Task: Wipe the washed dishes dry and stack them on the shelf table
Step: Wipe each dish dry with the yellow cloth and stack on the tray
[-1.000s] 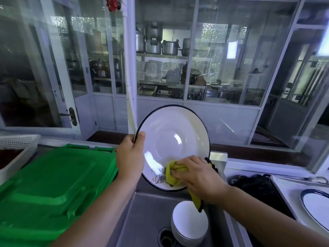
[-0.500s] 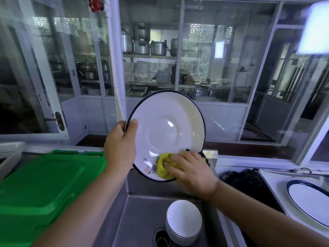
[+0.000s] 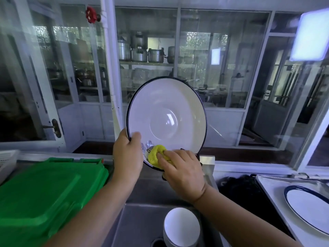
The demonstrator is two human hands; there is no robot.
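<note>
A large white dish with a dark blue rim (image 3: 167, 113) is held nearly upright above the steel sink (image 3: 142, 221). My left hand (image 3: 127, 154) grips its lower left rim, thumb on the inner face. My right hand (image 3: 181, 170) presses a yellow cloth (image 3: 155, 155) against the dish's lower inside, fingers curled over the cloth. Low in the sink stands a stack of white bowls (image 3: 181, 227). Another blue-rimmed white plate (image 3: 309, 205) lies on a white tray (image 3: 272, 186) at the right.
A stack of green plastic lids (image 3: 44, 196) fills the counter on the left, with a white basket (image 3: 7, 163) at the far left edge. Something dark (image 3: 238, 189) lies between sink and tray. Glass partitions (image 3: 213, 59) stand straight ahead behind the counter.
The cloth and my right hand have slid left along the dish's lower inside toward my left hand. The dish sits a little more upright in the view.
</note>
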